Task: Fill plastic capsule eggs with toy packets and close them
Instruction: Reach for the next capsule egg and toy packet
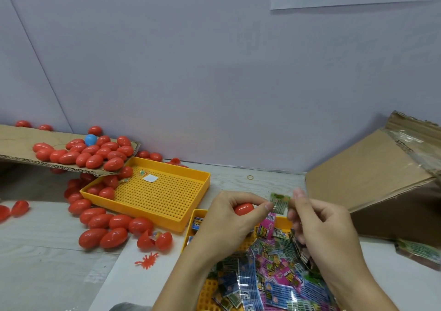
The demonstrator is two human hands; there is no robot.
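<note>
Red plastic, glossy: the capsule egg (244, 208) sits in your left hand (229, 222), fingers and thumb curled round it, held above the near yellow tray (207, 294) of toy packets (274, 284).

Head view, the only one. Your right hand (319, 224) pinches a small green packet (279, 203) between fingertips, just beside the left thumb tip; the left thumb appears to touch its near edge. Whether the egg is open or already split at its seam cannot be told; fingers cover most of it.

Handling, judged: the egg shell looks thin, stiff, light and slick, so grip it across the belly, not at the tips, and expect it to squirt out under a hard squeeze. The packet is film, limp and very light; it will probably need folding or rolling to go in, and any corner caught in the seam may stop the halves snapping shut.

Orientation: the egg's long axis lies roughly left to right across the view, close to level, one end facing the packet. The packet stands nearly flat to the camera, its long side roughly upright, slightly tilted.

Elsewhere: closed red eggs (105, 224) lie on the table (47, 275) and on a cardboard sheet (14, 141); one opened egg (154, 239) lies left of the near tray; a second yellow tray (167, 203) sits further back.
</note>
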